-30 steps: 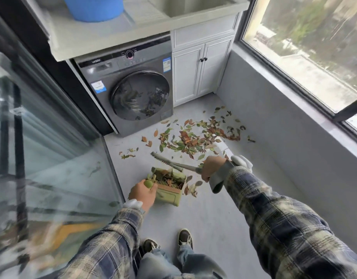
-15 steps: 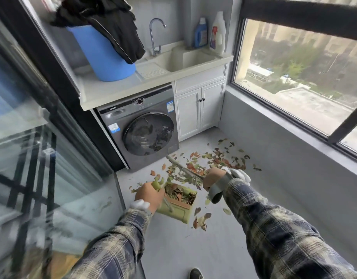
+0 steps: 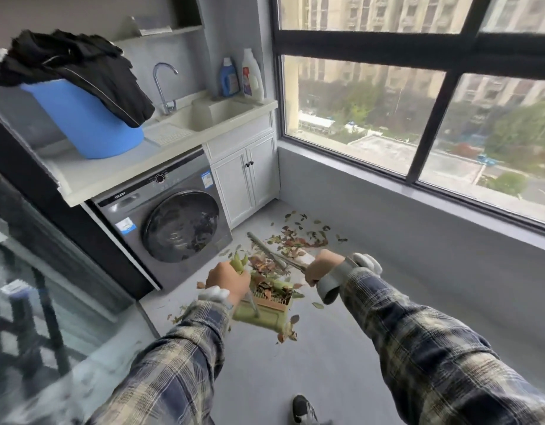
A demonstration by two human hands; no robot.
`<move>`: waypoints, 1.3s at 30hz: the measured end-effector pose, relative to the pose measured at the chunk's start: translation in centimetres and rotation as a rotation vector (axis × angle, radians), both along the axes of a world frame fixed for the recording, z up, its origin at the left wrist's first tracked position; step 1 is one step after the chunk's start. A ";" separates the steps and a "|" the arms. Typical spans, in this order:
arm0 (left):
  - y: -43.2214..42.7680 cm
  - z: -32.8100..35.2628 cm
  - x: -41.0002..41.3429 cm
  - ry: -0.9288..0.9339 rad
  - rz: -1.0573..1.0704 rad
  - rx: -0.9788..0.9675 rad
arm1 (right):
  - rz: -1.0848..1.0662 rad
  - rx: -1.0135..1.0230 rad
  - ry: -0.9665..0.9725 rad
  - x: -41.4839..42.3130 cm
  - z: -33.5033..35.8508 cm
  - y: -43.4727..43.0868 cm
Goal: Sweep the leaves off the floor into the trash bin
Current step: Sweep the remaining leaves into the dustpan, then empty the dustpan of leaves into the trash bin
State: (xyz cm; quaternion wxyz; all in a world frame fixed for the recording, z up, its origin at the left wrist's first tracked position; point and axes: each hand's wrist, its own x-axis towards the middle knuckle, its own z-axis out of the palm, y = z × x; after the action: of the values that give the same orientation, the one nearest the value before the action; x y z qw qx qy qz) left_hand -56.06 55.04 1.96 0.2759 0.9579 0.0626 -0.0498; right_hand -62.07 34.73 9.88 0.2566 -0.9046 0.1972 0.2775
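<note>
Head view: the left hand is clenched round the green handle of the dustpan, which holds a heap of leaves. The right hand grasps the broom, whose thin head reaches over the pan toward the washer. More leaves lie in a loose pile on the floor just beyond the hands, between the cabinet and the wall under the window. A few strays lie below the pan.

The washer stands close on the left of the pan, under a counter that carries a blue bucket draped with a black jacket. A glass door runs along the left side. The floor is a narrow strip hemmed by the washer, cabinet, wall and door, with bare grey floor on the near side, where one shoe shows at the bottom edge.
</note>
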 end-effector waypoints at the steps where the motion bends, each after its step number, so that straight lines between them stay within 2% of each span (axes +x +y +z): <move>1: -0.2 0.3 0.3 -0.002 -0.001 -0.003 | 0.039 -0.029 0.021 0.2 -0.3 -0.4; 3: -0.4 0.8 -2.3 0.034 -0.098 -0.024 | -0.080 -0.014 0.064 -4.7 -1.0 -0.5; 7: -1.8 0.9 -4.6 0.013 -0.114 -0.070 | -0.368 0.203 0.015 -8.3 -1.4 -1.7; 11: -5.0 1.0 -8.5 0.001 -0.223 -0.047 | -0.531 0.210 0.015 -14.4 -0.8 -3.5; 16: -9.6 1.1 -12.4 0.026 -0.344 -0.071 | -0.638 0.180 0.028 -20.1 -1.0 -6.0; 27: -23.2 2.0 -24.4 -0.007 -0.717 -0.074 | -0.964 0.238 -0.095 -35.6 -1.0 -15.0; 32: -29.2 2.0 -29.2 -0.060 -0.827 -0.070 | -1.128 0.377 -0.218 -42.7 -0.6 -18.9; 36: -33.6 2.2 -33.7 -0.047 -0.892 -0.108 | -1.200 0.257 -0.190 -47.6 -0.6 -22.2; 39: -36.8 2.0 -36.1 -0.065 -0.929 -0.124 | -1.244 0.275 -0.201 -50.7 -0.5 -24.2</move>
State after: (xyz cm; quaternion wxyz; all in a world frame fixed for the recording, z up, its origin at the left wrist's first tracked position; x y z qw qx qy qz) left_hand -92.11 18.29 3.97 0.2828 0.8671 -0.3847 -0.1418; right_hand -112.79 10.50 9.34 0.5004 -0.6018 0.6223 0.0137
